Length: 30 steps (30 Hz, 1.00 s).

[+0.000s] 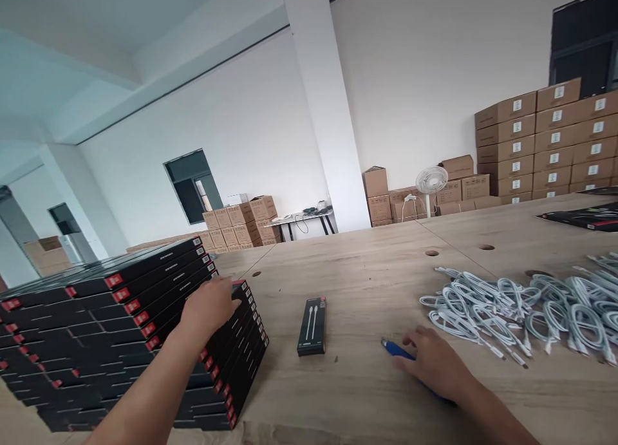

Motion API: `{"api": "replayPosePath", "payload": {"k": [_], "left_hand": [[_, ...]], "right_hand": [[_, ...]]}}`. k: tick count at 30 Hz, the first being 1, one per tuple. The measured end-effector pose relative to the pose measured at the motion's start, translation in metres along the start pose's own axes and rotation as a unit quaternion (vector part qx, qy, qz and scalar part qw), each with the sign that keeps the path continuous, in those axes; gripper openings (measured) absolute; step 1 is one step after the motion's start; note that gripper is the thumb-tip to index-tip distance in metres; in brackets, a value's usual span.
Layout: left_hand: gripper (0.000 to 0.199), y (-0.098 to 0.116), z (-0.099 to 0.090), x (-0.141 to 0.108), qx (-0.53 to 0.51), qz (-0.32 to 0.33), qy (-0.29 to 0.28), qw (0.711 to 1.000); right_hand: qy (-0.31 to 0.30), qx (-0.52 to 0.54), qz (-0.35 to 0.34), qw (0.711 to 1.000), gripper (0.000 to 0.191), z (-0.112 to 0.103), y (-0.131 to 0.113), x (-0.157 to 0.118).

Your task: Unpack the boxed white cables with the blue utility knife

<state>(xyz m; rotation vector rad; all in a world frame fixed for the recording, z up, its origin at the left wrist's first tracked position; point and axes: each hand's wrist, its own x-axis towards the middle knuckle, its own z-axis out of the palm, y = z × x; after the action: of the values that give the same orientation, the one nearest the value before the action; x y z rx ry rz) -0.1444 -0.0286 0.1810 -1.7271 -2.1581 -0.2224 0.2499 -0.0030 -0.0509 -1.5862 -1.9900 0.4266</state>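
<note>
My left hand (210,306) reaches onto the near, lower stack of flat black boxes (248,361), its fingers bent over the top black box beside the taller stack (159,284); some fingertips are hidden. My right hand (432,361) rests low at the table, with thumb and fingers closed about a slim blue pen-shaped tool (396,349). The tool's tip points to the left, and its rear end shows below the wrist. Between my hands, a single black box (312,326) with two white cables pictured on it lies on the table.
Several coiled white cables (483,303) are spread on the right of the wooden table (357,400). Flat black packaging (584,216) lies at the far right. Beyond the table stand a white fan (431,181), stacked brown cartons (555,142) and a small side table (299,218).
</note>
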Motion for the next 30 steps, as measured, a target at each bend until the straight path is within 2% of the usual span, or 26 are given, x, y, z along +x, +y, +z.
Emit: {"api": "replayPosePath", "payload": {"k": [3,6,9,12,15,17,19,20,21,22,25,26,27,28,30], "left_hand": [[0.038,0.038,0.026,-0.008,-0.042,0.034,-0.005,0.999],[0.045,0.085,0.074,-0.011,-0.12,0.039,-0.052,0.991],[0.059,0.119,0.123,-0.009,-0.211,-0.013,-0.1,0.972],[0.059,0.133,0.156,-0.006,-0.322,-0.071,-0.13,0.935],[0.062,0.135,0.165,-0.002,-0.457,-0.099,-0.131,0.874],[0.071,0.135,0.16,-0.003,-0.56,-0.099,-0.129,0.812],[0.071,0.136,0.153,-0.01,-0.651,-0.084,-0.135,0.742],[0.069,0.137,0.15,-0.016,-0.697,-0.07,-0.142,0.7],[0.068,0.138,0.148,-0.024,-0.751,-0.055,-0.155,0.639],[0.067,0.14,0.148,-0.032,-0.811,-0.038,-0.175,0.557],[0.064,0.148,0.157,-0.057,-0.934,-0.004,-0.253,0.254],[0.062,0.151,0.161,-0.063,-0.942,-0.005,-0.277,0.188],[0.059,0.154,0.165,-0.068,-0.941,-0.012,-0.298,0.159],[0.057,0.156,0.167,-0.071,-0.937,-0.023,-0.315,0.149],[0.054,0.159,0.171,-0.072,-0.928,-0.046,-0.339,0.151]], "right_hand": [[-0.035,0.006,0.017,0.999,0.023,-0.001,-0.008,-0.003],[-0.027,0.011,0.013,0.999,0.014,0.003,-0.009,-0.002],[-0.006,0.021,0.012,1.0,0.01,0.007,-0.008,-0.001],[0.023,0.05,0.024,0.998,0.009,0.011,-0.004,0.002],[0.059,0.107,0.049,0.991,0.013,0.014,0.002,0.008],[0.086,0.157,0.063,0.982,0.022,0.015,0.009,0.014],[0.107,0.21,0.074,0.969,0.031,0.016,0.015,0.018],[0.114,0.234,0.077,0.962,0.035,0.016,0.017,0.019],[0.118,0.257,0.079,0.956,0.039,0.016,0.017,0.02],[0.119,0.277,0.079,0.95,0.042,0.017,0.016,0.02],[0.113,0.313,0.061,0.941,0.046,0.017,0.006,0.015],[0.108,0.317,0.053,0.941,0.044,0.017,0.0,0.012],[0.103,0.316,0.041,0.942,0.042,0.017,-0.006,0.008],[0.099,0.31,0.023,0.945,0.038,0.017,-0.013,0.004],[0.084,0.283,-0.028,0.955,0.029,0.017,-0.026,-0.006]]}}
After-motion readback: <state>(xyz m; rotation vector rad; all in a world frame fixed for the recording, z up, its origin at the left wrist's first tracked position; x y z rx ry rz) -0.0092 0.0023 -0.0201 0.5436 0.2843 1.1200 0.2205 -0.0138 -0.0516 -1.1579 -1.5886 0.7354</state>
